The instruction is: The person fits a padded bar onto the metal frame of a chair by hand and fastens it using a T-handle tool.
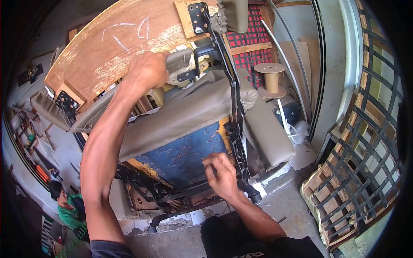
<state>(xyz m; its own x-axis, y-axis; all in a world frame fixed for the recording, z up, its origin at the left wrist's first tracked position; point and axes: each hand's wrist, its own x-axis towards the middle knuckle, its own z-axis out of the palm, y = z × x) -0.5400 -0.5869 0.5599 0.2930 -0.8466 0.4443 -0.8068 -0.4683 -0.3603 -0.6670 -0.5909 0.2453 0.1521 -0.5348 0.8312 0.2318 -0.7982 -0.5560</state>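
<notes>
the upholstered seat (185,109) was located at mid-view, below the left grip (148,69) and behind the right grip (221,174). its blue underside (172,161), fitted with wire springs (213,135), faced the wearer. the right grip was positioned before the underside's right portion, fingers curled; whether it held anything could not be determined. the left grip was positioned beyond the padded edge, fingers bent, beside a grey padded piece (180,62); whether it grasped this could not be determined. a black metal bar (232,81) ran along the seat's right side. outward, a chalk-marked wooden panel (99,56) stood behind; a spool (271,81) and a webbed frame (361,185) were at right.
</notes>
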